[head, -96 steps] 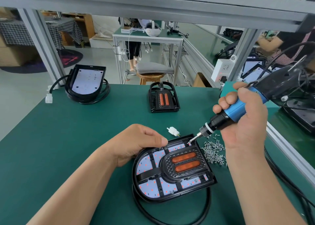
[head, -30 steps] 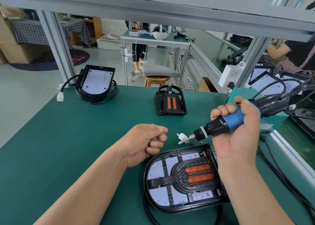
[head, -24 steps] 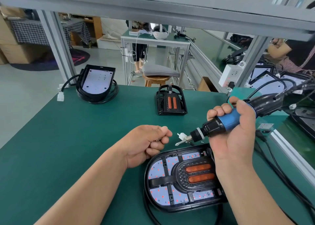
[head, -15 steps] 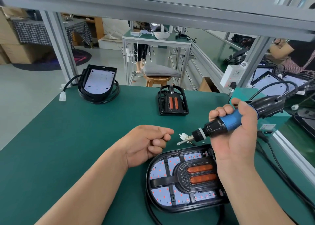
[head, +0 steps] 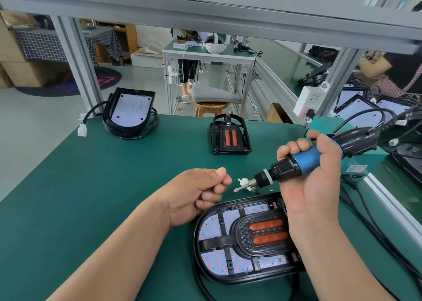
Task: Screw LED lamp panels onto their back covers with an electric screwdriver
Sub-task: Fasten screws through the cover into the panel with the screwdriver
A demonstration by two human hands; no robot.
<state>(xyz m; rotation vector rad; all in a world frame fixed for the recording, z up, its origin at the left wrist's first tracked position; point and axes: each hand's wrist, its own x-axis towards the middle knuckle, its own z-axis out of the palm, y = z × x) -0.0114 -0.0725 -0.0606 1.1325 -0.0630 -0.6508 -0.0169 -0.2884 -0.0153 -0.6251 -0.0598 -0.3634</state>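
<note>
I look down on a green bench (head: 91,186). The LED lamp panel (head: 212,227), dotted with red points, lies in its black back cover (head: 239,278) by the near edge, right of the middle, with two orange bars at its centre. My right hand (head: 312,182) is wrapped round the blue grip of the electric screwdriver (head: 306,158), held above the lamp's far end, its bit pointing left and slightly down. My left hand (head: 196,195) is just left of the bit tip, fingers curled, thumb on the forefinger; a small metal piece (head: 209,189) shows between them, too small to name. A white connector (head: 242,182) lies behind the bit. At the far edge sit a second lamp (head: 229,136) in the middle and a third lamp (head: 131,111) near the left corner
</note>
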